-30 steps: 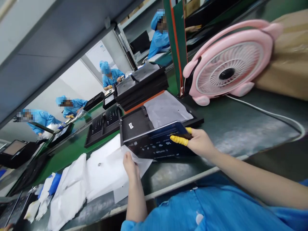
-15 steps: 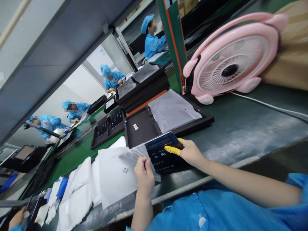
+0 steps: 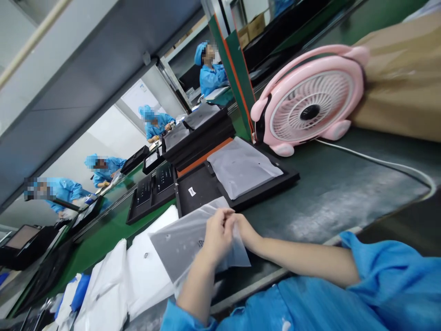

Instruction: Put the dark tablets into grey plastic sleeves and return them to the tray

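A frosted plastic bag (image 3: 182,239) lies slantwise over the bench's front edge. It looks grey, with faint pale marks showing through, and the tablet is no longer seen bare. My left hand (image 3: 219,232) is closed on the bag near its right end. Right beside it, my right hand (image 3: 245,232) meets the left at the same end; its fingertips are hidden behind the left hand and the film. Under the bag's left part is a stack of white bags (image 3: 148,271). Just beyond my hands sits a black tray (image 3: 193,191) holding another bagged item (image 3: 244,168).
A pink fan (image 3: 310,110) with a white cable (image 3: 386,158) stands at the right, before a brown carton (image 3: 399,87). Farther along are a tray of dark tablets (image 3: 151,188) and stacked black trays (image 3: 203,138). Several co-workers in blue sit beyond; a shelf (image 3: 86,92) slants overhead.
The dark tablet, half bare in my right hand before, is now out of plain sight, and the bag looks grey. My right hand has moved left to meet my left hand. The view has shifted.
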A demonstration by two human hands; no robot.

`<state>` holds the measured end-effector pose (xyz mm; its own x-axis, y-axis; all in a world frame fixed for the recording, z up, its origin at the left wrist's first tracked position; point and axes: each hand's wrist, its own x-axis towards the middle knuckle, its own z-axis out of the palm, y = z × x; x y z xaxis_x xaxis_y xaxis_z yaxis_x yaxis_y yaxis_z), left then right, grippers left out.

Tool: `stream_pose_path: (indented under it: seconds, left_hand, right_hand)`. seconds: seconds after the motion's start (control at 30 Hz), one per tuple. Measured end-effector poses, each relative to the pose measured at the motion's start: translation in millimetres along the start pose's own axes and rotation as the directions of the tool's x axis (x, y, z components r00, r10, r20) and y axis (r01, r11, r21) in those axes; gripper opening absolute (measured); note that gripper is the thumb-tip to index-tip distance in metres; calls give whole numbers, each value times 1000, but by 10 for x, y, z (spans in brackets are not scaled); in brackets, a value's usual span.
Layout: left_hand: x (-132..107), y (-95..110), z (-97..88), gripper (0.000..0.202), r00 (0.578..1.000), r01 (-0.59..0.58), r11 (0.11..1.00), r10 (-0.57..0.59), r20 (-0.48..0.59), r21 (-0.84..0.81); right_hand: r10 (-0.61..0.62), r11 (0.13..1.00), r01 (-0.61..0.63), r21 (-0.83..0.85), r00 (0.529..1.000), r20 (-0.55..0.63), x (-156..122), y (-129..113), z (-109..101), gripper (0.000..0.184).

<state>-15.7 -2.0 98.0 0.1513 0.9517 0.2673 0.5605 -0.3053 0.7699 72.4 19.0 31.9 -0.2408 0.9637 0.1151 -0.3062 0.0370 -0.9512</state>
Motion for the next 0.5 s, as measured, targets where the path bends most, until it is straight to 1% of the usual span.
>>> stream_pose_path:
  seconds: [0.03,0.07,0.1,0.13,0.17,0.23,0.27,0.3,0.33,0.37,0.4,0.43,0.5]
  left_hand:
    - [9,-17,-110,24,1000,-2,1000,3,-17,29]
    - [18,-45,-249,29,997,-5,997,11,-72,80]
    - [32,-80,-405,33,987,-14,985,41,-154,170]
    - [51,-118,-564,34,975,1,953,67,-213,304]
    - [72,-157,-712,31,975,54,896,47,-215,440]
    - [104,-238,-931,19,977,173,743,-47,-208,647]
    - [107,-281,-997,20,973,216,676,-88,-214,705]
    - [100,-329,-1040,25,967,243,633,-98,-235,735]
    - [84,-380,-1066,31,959,258,618,-70,-274,743]
    - [60,-434,-1086,36,945,264,625,-15,-326,735]
    - [31,-489,-1106,39,920,268,646,48,-389,715]
    - [1,-543,-1130,42,885,275,673,102,-454,687]
    - [-55,-630,-1196,46,804,299,723,161,-573,623]
  right_hand:
    - [25,999,-25,31,1000,14,6,-11,-5,36]
    - [56,997,-57,58,998,20,16,-32,-13,35]
    - [83,994,-85,75,996,25,32,-63,-24,35]
    - [97,992,-99,77,995,29,56,-101,-34,35]
    - [102,992,-104,65,994,33,86,-146,-42,36]
    - [85,996,-85,-1,995,58,167,-242,-57,37]
    - [65,997,-61,-47,994,88,213,-290,-65,37]
    - [48,994,-36,-101,991,127,258,-338,-77,37]
    - [36,986,-6,-164,983,179,299,-384,-96,38]
    - [24,973,34,-228,969,246,332,-428,-124,38]
    - [15,955,83,-286,945,327,355,-471,-161,39]
    - [15,930,142,-338,906,422,369,-513,-206,39]
    - [33,855,297,-425,787,616,382,-599,-316,40]
